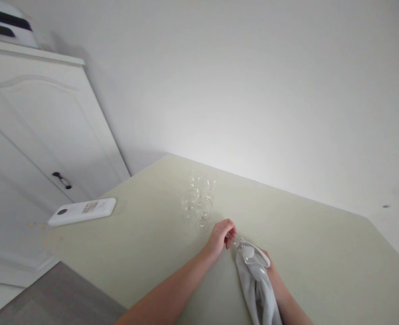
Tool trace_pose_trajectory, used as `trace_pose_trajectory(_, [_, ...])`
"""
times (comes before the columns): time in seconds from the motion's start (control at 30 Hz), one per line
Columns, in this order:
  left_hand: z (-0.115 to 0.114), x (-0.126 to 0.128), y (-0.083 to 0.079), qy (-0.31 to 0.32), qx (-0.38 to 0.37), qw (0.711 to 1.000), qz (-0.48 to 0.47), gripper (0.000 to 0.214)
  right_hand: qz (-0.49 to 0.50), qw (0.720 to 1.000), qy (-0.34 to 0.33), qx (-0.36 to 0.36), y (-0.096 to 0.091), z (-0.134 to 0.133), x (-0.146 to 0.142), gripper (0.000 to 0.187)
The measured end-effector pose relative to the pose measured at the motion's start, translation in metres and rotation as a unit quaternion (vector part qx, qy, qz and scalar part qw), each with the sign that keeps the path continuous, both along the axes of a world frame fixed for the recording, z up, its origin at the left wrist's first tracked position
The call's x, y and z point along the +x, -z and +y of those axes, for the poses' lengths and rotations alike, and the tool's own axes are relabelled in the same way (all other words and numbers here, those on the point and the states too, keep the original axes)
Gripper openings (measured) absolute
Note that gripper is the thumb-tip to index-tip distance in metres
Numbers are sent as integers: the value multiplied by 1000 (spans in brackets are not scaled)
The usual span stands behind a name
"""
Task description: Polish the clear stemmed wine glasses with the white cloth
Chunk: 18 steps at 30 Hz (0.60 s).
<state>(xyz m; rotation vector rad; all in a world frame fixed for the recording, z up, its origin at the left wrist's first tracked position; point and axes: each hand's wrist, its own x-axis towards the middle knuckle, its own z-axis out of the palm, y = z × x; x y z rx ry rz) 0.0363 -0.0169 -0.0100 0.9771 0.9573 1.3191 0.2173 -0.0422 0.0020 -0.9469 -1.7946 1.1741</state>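
My left hand [222, 234] is closed around the foot end of a clear stemmed glass [248, 253], which is tilted toward the right. A light grey cloth [257, 291] wraps about the bowl of the glass and hangs down toward me. Behind the cloth, my right hand [267, 259] grips it against the glass; most of its fingers are hidden. Just beyond my left hand, several clear stemmed glasses [204, 205] stand upright in a close cluster on the pale table [145, 243].
On the table's left edge lies a white oblong device [82, 212] with a dark round spot and a label. A white cabinet [44, 113] with a dark handle [62, 180] stands at the left. The white wall [253, 90] runs along the table's far edge.
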Motion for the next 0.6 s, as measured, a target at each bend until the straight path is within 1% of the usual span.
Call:
trace_pose_trajectory(0.1, [0, 0, -2, -1, -4, 1000, 1, 39, 21, 998, 17, -57, -6, -2, -2, 23])
trace_pose_trajectory(0.17, [0, 0, -4, -1, -5, 1000, 1, 38, 22, 997, 16, -66, -9, -3, -3, 22])
trace_pose_trajectory(0.23, [-1, 0, -5, -2, -5, 1000, 3, 38, 18, 997, 18, -70, -8, -4, -3, 22])
trace_pose_trajectory(0.3, [-1, 0, -5, -3, -7, 1000, 5, 38, 13, 997, 32, -72, -3, -4, 0, 23])
trace_pose_trajectory(0.4, [-1, 0, -5, -3, -12, 1000, 3, 38, 9, 996, 60, -65, 10, -2, 6, 29])
trace_pose_trajectory(0.47, [-1, 1, -5, -4, -15, 1000, 3, 37, 2, 997, 61, -50, 18, -2, 10, 30])
trace_pose_trajectory(0.53, [-1, 1, -6, -5, -18, 1000, 5, 38, -4, 998, 59, -33, 23, -1, 13, 30])
trace_pose_trajectory(0.6, [-2, 1, -6, -6, -19, 1000, 7, 38, 3, 997, 80, -18, 25, -2, 14, 32])
